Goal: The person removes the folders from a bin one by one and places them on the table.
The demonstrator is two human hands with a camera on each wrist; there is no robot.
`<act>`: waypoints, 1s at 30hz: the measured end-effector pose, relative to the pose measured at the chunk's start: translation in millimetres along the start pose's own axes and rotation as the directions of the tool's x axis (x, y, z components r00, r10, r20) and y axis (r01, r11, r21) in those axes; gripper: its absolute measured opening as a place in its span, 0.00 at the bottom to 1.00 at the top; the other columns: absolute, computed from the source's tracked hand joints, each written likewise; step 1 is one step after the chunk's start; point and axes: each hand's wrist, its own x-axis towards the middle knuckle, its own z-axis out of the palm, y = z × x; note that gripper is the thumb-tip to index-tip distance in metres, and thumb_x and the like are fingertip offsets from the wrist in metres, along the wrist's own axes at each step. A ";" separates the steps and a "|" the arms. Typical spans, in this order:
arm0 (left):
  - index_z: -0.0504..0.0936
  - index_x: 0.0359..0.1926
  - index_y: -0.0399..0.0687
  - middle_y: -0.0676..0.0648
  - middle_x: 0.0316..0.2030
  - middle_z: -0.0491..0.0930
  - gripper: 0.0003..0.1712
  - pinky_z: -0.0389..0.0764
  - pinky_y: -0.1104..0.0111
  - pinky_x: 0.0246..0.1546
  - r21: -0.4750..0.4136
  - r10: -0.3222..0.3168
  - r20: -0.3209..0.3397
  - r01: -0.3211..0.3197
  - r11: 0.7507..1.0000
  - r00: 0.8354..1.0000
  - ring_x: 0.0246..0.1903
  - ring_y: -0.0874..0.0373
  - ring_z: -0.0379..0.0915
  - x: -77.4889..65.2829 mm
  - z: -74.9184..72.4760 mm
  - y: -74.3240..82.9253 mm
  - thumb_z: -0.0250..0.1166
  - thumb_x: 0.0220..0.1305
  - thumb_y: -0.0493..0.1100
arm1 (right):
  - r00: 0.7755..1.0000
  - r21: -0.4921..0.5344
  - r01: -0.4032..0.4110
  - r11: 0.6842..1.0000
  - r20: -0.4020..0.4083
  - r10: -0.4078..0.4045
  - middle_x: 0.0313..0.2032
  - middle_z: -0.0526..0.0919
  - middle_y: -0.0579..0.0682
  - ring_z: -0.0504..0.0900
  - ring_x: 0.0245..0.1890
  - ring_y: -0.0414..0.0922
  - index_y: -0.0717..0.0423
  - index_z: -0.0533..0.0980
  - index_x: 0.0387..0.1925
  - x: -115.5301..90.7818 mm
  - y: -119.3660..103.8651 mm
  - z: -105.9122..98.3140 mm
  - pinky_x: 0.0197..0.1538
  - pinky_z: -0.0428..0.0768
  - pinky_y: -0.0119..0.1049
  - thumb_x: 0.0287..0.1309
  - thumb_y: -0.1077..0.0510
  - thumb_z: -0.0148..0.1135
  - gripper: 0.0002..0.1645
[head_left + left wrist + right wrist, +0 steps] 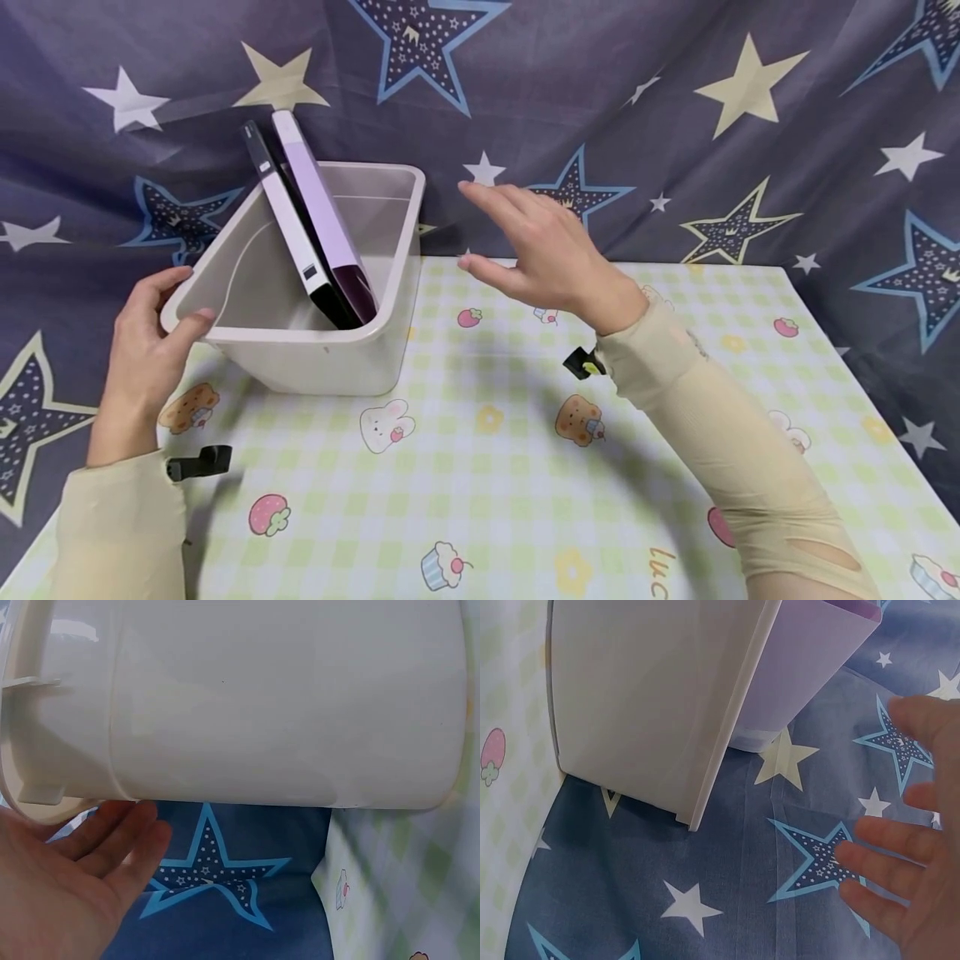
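Observation:
A light grey plastic bin (315, 364) stands at the table's left, near the back. My left hand (142, 358) pinches its left front corner, the thumb over the rim and the other fingers outside; in the left wrist view, the fingers of the left hand (97, 862) lie against the bin's wall (285, 705). Inside lean two slim box-like cases side by side, one white and black (288, 217), one purple with a dark end (318, 187). Right of the bin, my right hand (540, 246) hovers with fingers extended, holding nothing. The purple case (795, 667) rises above the rim in the right wrist view.
A pale green checked cloth (480, 475) with cartoon prints covers the table. Behind it hangs a dark curtain (585, 92) with stars, close to the bin's back. A small black device (198, 462) sits at the left wrist and another (581, 363) at the right.

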 end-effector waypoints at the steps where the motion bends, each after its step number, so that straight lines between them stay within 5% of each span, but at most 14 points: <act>1: 0.70 0.64 0.43 0.60 0.47 0.72 0.30 0.67 0.84 0.37 0.000 0.002 0.002 -0.002 1.000 1.000 0.40 0.68 0.68 0.0 0.1 -0.4 0.59 0.58 0.32 | 1.000 0.005 -0.001 1.000 0.002 0.001 0.53 0.77 0.54 0.78 0.46 0.51 0.52 0.65 0.67 0.6 -0.3 0.3 0.48 0.75 0.45 0.59 0.39 0.58 0.39; 30: 0.72 0.62 0.40 0.56 0.48 0.73 0.30 0.71 0.84 0.37 -0.098 0.000 -0.018 -0.002 0.995 1.000 0.41 0.65 0.71 0.4 3.1 -2.2 0.60 0.57 0.28 | 0.992 0.157 -0.082 0.984 0.110 0.065 0.62 0.71 0.46 0.70 0.59 0.39 0.50 0.63 0.68 14.5 -4.1 10.8 0.60 0.68 0.37 0.60 0.38 0.58 0.40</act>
